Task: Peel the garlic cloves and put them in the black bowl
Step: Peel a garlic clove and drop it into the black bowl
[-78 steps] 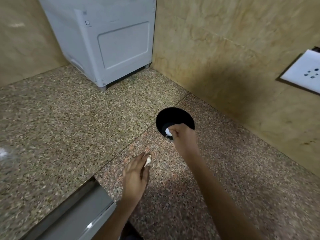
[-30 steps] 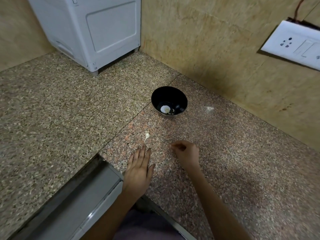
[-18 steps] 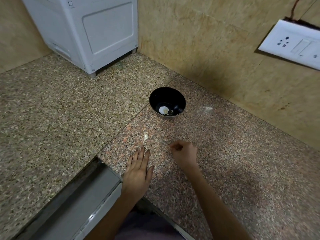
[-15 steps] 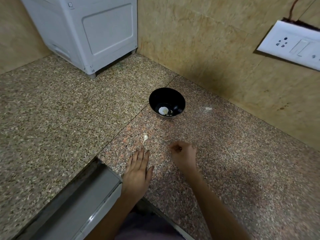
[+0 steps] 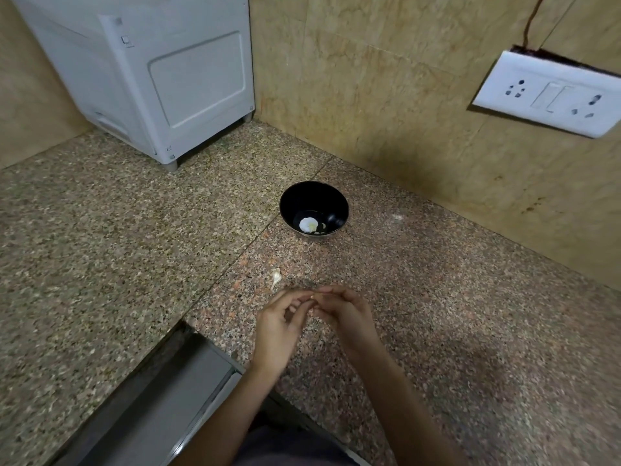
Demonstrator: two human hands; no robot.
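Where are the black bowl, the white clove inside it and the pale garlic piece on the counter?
black bowl [image 5: 314, 196]: head view, bare far inner wall.
white clove [image 5: 307, 224]: head view, its middle, on the bowl's floor.
pale garlic piece [image 5: 276, 275]: head view, its wider top end.

Black bowl [image 5: 313, 199]: round, glossy, upright on the speckled counter [image 5: 134, 264], far centre, near the wall. Inside, at its bottom, lies one white peeled garlic clove [image 5: 307, 224], with small pale bits [image 5: 321, 227] just right of it. Loose clove [image 5: 275, 277]: small, pale, thin-tailed, lying on the counter nearer and slightly left of the bowl, apart from it.
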